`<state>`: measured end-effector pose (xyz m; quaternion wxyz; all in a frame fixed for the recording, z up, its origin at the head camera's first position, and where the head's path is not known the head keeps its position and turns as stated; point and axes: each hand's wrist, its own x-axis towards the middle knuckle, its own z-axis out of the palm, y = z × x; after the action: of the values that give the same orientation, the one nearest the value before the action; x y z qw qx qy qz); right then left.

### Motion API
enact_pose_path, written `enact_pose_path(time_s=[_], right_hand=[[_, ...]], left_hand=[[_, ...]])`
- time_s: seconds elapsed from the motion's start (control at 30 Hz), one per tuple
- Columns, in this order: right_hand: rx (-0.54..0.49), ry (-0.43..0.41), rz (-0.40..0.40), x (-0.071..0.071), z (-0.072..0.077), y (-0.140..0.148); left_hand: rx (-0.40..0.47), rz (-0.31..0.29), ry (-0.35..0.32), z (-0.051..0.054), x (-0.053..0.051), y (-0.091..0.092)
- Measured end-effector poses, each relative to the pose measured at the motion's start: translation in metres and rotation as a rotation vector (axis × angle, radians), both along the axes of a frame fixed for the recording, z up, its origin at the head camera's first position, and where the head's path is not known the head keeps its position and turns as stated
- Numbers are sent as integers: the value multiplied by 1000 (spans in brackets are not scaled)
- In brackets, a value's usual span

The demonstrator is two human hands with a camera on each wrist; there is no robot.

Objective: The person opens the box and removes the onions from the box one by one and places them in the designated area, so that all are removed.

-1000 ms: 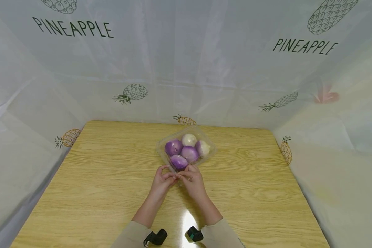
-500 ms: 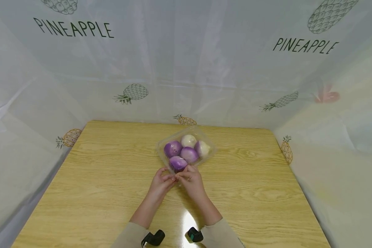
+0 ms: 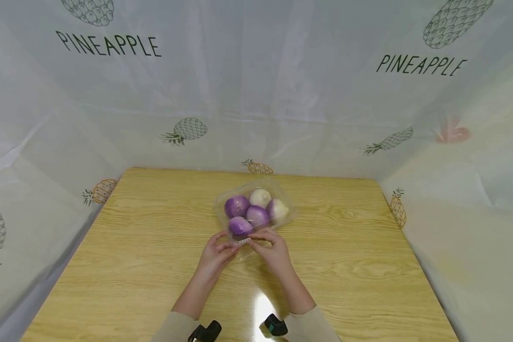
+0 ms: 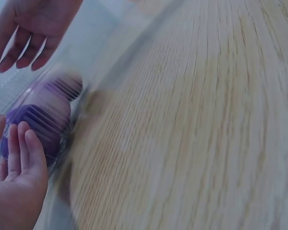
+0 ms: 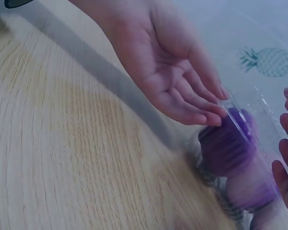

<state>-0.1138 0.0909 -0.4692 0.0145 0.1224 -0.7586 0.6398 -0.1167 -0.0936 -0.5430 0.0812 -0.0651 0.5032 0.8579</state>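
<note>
Onions (image 3: pixel 258 216), purple and white, sit in a clear plastic box (image 3: pixel 262 182) on the wooden table (image 3: pixel 359 259). Left hand (image 3: pixel 213 259) meets its near corner, fingers nearly straight and close together, thumb apart at the rim. Right hand (image 3: pixel 278 252) is just beside, its straight fingers slightly spread; whether it pinches the edge, one cannot tell.
</note>
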Motion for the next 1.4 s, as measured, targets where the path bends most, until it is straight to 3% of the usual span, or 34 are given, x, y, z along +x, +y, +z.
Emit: enact_pose_path(time_s=[0.07, 0.27, 1.07, 1.4], right_hand=[[-1, -17, 5, 5, 11, 1], [-15, -11, -13, 7, 9, 4], [8, -38, -59, 13, 1, 15], [17, -32, -87, 11, 0, 25]], left_hand=[[-24, 15, -8, 1, 1, -3], [-134, 52, -7, 5, 0, -14], [-187, 156, 6, 11, 1, -63], [-225, 134, -19, 19, -4, -85]])
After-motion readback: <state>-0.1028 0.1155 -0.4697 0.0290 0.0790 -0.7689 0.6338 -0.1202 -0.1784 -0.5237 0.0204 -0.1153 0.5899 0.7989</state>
